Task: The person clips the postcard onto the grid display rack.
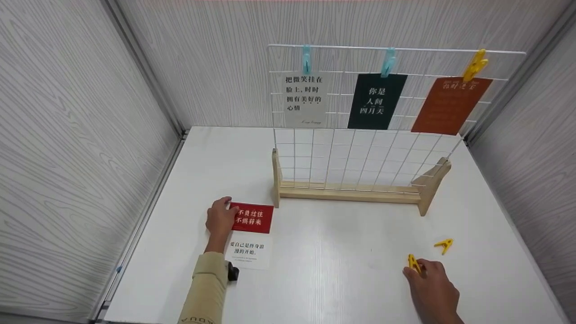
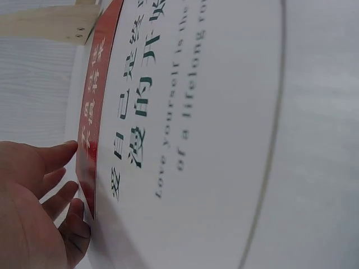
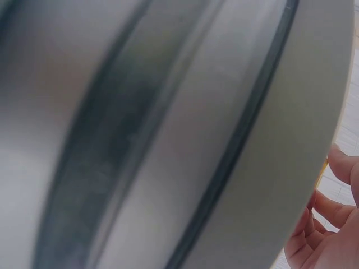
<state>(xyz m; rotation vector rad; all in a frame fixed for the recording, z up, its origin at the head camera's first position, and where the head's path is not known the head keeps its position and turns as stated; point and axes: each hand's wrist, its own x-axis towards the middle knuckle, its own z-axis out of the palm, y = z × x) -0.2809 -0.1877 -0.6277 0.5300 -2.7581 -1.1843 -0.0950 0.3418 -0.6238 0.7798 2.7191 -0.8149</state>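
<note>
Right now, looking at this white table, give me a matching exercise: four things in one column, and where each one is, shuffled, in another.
1. Red rectangular card
2. Dark green rectangular card
3. Orange-brown rectangular card
4. Loose yellow plastic clip

A. Hung by a light-blue plastic clip
B. On the white table, near the right hand
C. On the table, at the left hand
D. Hung by another yellow clip

Pairs: 1-C, 2-A, 3-D, 4-B.
</note>
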